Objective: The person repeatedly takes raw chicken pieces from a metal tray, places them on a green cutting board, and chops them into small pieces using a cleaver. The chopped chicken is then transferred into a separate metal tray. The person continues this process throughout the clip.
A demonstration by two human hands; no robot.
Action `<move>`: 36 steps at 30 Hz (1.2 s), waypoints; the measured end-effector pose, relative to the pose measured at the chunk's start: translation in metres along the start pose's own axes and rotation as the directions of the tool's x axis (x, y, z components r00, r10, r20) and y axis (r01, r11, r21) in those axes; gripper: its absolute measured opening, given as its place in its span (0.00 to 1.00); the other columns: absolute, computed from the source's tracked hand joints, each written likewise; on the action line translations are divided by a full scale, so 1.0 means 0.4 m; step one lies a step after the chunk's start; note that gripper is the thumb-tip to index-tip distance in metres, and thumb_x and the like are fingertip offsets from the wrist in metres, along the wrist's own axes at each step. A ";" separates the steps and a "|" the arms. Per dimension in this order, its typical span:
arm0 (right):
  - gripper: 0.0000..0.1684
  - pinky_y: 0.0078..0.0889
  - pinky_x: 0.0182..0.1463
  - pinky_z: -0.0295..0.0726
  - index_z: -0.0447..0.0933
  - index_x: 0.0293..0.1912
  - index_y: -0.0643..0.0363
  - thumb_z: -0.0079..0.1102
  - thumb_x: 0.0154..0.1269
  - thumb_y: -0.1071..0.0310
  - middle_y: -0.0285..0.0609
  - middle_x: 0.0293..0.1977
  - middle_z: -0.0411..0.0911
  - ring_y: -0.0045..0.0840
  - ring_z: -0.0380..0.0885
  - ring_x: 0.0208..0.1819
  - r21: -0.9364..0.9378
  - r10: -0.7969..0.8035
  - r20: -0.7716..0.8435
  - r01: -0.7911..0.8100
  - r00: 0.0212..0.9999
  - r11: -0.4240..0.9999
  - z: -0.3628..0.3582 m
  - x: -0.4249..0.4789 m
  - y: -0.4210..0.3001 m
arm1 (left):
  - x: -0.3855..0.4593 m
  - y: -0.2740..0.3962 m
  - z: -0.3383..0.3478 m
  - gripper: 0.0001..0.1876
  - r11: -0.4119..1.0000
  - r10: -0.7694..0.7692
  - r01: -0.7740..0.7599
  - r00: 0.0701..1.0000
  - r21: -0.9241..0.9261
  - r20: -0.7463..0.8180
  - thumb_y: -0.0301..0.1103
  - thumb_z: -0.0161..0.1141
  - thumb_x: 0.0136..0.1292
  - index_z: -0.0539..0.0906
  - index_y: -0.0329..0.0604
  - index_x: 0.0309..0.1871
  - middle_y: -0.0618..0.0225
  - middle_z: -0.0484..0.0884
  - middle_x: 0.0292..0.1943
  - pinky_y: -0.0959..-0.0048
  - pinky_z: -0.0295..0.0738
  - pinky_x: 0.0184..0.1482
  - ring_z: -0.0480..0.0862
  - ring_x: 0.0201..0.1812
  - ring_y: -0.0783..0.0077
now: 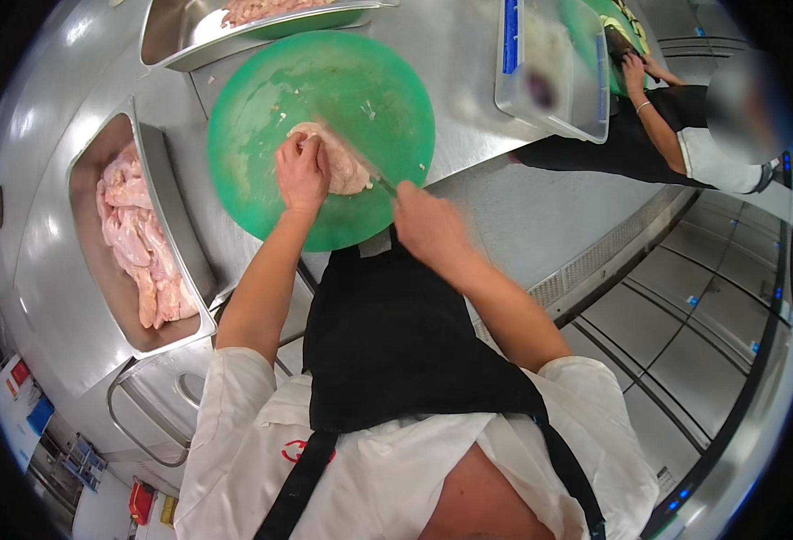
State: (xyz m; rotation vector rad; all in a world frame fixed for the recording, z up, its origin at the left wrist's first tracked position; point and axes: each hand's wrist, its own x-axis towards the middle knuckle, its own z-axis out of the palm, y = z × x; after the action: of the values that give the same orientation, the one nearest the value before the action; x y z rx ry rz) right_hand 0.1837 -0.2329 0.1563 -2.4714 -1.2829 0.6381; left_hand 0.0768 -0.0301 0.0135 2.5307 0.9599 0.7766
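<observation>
A piece of raw, pale meat (346, 165), which looks like chicken, lies on a round green cutting board (255, 135). My left hand (302, 169) presses on its left side with the fingers curled. In my right hand (430, 219) is the handle of a knife (384, 182). Its blade is blurred and runs up and left along the right side of the meat. Small scraps of meat are scattered over the board. To the left, a deep steel pan (174, 202) holds several large pieces of raw poultry (136, 236).
Another steel pan (187, 40) with cut meat (268, 10) stands beyond the board. At the right is a clear plastic container (552, 101) with blue clips. A co-worker's hands (636, 71) are over another green board (622, 84). Steel drawer fronts (673, 297) line the right.
</observation>
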 end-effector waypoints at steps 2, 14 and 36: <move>0.07 0.52 0.33 0.86 0.68 0.43 0.61 0.55 0.68 0.72 0.56 0.32 0.80 0.52 0.86 0.32 -0.079 -0.061 0.019 0.062 0.998 0.995 0.016 -0.006 -0.033 | -0.003 -0.009 0.009 0.13 1.000 0.004 -0.004 1.000 -0.008 0.009 0.29 0.67 0.64 0.87 0.46 0.52 0.59 0.81 0.56 0.58 0.78 0.57 0.79 0.54 0.50; 0.04 0.58 0.36 0.85 0.70 0.41 0.64 0.51 0.70 0.73 0.61 0.29 0.83 0.55 0.86 0.33 0.036 -0.069 0.060 0.067 0.996 0.997 0.035 0.131 -0.046 | 0.017 0.007 -0.006 0.09 0.999 0.041 -0.041 0.999 0.035 0.001 0.32 0.68 0.63 0.87 0.49 0.47 0.61 0.82 0.52 0.59 0.80 0.51 0.82 0.50 0.54; 0.10 0.59 0.39 0.84 0.70 0.43 0.62 0.53 0.77 0.64 0.60 0.29 0.83 0.55 0.86 0.35 0.020 0.010 0.003 -0.010 1.000 1.000 0.125 0.171 -0.024 | 0.008 0.004 -0.011 0.10 1.000 0.005 -0.005 1.000 -0.002 -0.025 0.34 0.67 0.65 0.87 0.50 0.49 0.61 0.82 0.53 0.58 0.80 0.51 0.82 0.51 0.53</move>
State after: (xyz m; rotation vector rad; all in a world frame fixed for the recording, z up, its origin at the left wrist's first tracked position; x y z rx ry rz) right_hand 0.1862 -0.1687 0.1001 -2.4625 -1.2599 0.6539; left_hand 0.0771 -0.0286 0.0188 2.5282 0.9612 0.8114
